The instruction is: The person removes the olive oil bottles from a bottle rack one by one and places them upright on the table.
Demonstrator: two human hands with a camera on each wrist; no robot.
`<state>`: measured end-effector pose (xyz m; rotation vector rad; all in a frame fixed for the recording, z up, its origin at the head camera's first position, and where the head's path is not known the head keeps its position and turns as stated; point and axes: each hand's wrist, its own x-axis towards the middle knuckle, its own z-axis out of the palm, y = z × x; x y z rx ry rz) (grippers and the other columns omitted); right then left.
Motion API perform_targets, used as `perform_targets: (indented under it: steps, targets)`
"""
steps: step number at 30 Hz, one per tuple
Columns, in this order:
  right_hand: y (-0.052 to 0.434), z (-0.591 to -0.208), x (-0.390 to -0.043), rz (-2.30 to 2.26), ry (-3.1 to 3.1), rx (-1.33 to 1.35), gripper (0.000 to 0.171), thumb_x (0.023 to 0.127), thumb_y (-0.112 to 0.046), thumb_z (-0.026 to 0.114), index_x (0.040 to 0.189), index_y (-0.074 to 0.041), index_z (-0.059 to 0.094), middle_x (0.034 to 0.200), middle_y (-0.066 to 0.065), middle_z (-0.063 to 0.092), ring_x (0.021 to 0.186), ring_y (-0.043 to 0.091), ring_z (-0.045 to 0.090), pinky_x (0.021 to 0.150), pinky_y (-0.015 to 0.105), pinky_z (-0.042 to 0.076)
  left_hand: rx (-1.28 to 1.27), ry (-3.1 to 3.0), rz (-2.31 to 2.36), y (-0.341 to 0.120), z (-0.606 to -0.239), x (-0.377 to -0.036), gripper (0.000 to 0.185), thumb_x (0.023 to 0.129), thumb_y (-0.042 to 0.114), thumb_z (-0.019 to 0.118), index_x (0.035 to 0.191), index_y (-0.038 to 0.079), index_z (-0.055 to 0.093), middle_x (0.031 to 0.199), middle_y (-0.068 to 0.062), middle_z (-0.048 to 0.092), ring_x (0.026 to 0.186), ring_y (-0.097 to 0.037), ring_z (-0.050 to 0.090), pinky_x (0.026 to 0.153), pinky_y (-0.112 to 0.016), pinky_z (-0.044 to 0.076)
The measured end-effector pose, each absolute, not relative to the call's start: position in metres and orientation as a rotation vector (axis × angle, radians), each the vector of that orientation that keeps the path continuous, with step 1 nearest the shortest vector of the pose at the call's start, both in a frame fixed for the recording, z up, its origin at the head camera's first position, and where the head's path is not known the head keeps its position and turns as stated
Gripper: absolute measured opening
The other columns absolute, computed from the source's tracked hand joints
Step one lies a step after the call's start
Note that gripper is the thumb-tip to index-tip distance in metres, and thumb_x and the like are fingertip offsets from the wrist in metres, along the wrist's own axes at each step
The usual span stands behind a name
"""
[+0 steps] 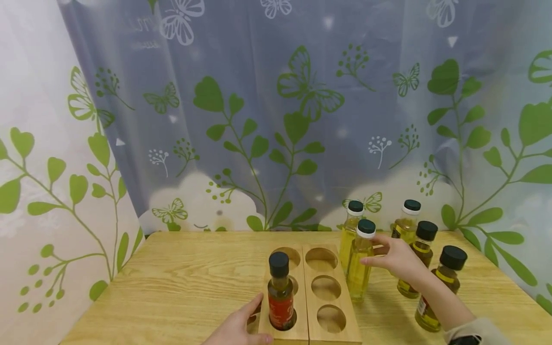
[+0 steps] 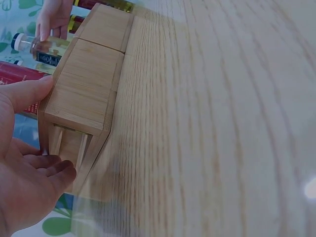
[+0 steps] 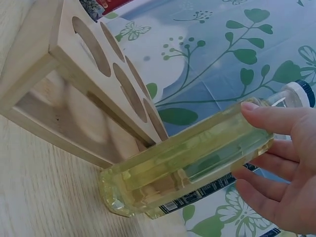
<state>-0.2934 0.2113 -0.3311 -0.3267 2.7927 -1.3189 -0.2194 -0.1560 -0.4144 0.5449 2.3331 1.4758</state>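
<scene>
A wooden bottle rack [image 1: 347, 331] with round holes in two columns stands at the front of the table. My left hand [image 1: 239, 326] grips its left side, thumb at the top edge and fingers by the open end [image 2: 69, 140]. In the rack's front left hole stands a dark-capped bottle with a red label [image 1: 281, 306]. Right of the rack, my right hand [image 1: 398, 258] holds a clear bottle of yellow oil [image 1: 359, 275] between thumb and fingers, high on its body. This bottle has a green cap with a white collar and its base [image 3: 116, 197] is close beside the rack.
Another yellow oil bottle [image 1: 346, 235] stands just behind the held one. Farther right are a white-collared bottle [image 1: 405, 227] and two black-capped bottles [image 1: 424, 247], [image 1: 448, 278], partly behind my right forearm. A leaf-patterned curtain [image 1: 241, 120] hangs along the table's [image 1: 194, 268] back edge.
</scene>
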Motion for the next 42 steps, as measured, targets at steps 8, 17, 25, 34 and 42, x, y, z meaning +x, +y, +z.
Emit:
perform_targets:
  steps: [8,17,25,34,42]
  targets:
    - [0.212,-0.332,-0.292,-1.324,2.781,-0.350,0.084,0.076,-0.040,0.075,0.135,0.008,0.039,0.131,0.029,0.044,0.112,0.041,0.050,0.082,0.049,0.048,0.550,2.309,1.495,-0.155,-0.415,-0.220,0.091,0.084,0.031,0.070,0.141,-0.015,0.016,0.135,-0.032,0.037,0.124,-0.044,0.037,0.097,-0.053,0.036]
    - [0.217,-0.334,-0.286,-1.406,2.769,-0.420,0.077,0.081,-0.035,0.071,0.136,0.007,0.038,0.130,0.027,0.046,0.111,0.038,0.052,0.082,0.043,0.050,0.543,2.300,1.500,-0.155,-0.415,-0.220,0.090,0.084,0.028,0.070,0.141,-0.015,0.015,0.135,-0.032,0.037,0.124,-0.044,0.037,0.096,-0.053,0.036]
    - [0.224,-0.332,-0.279,-1.511,2.754,-0.462,0.064,0.085,-0.028,0.068,0.134,0.005,0.042,0.123,0.024,0.053,0.105,0.033,0.058,0.080,0.040,0.051,0.543,2.309,1.488,-0.155,-0.415,-0.220,0.092,0.084,0.031,0.070,0.141,-0.015,0.016,0.135,-0.033,0.037,0.124,-0.045,0.037,0.096,-0.053,0.037]
    - [0.225,-0.330,-0.265,-1.513,2.753,-0.441,0.060,0.087,-0.025,0.066,0.134,0.005,0.043,0.112,0.016,0.059,0.098,0.023,0.059,0.080,0.038,0.050,0.548,2.318,1.492,-0.155,-0.414,-0.219,0.092,0.083,0.030,0.071,0.141,-0.015,0.016,0.135,-0.031,0.038,0.124,-0.044,0.037,0.096,-0.053,0.036]
    - [0.217,-0.324,-0.251,-1.519,2.713,-0.520,0.053,0.087,-0.022,0.066,0.128,0.007,0.047,0.109,0.014,0.062,0.094,0.019,0.061,0.075,0.028,0.051,0.536,2.315,1.489,-0.155,-0.412,-0.218,0.092,0.084,0.033,0.069,0.141,-0.015,0.015,0.136,-0.031,0.037,0.123,-0.045,0.037,0.096,-0.054,0.036]
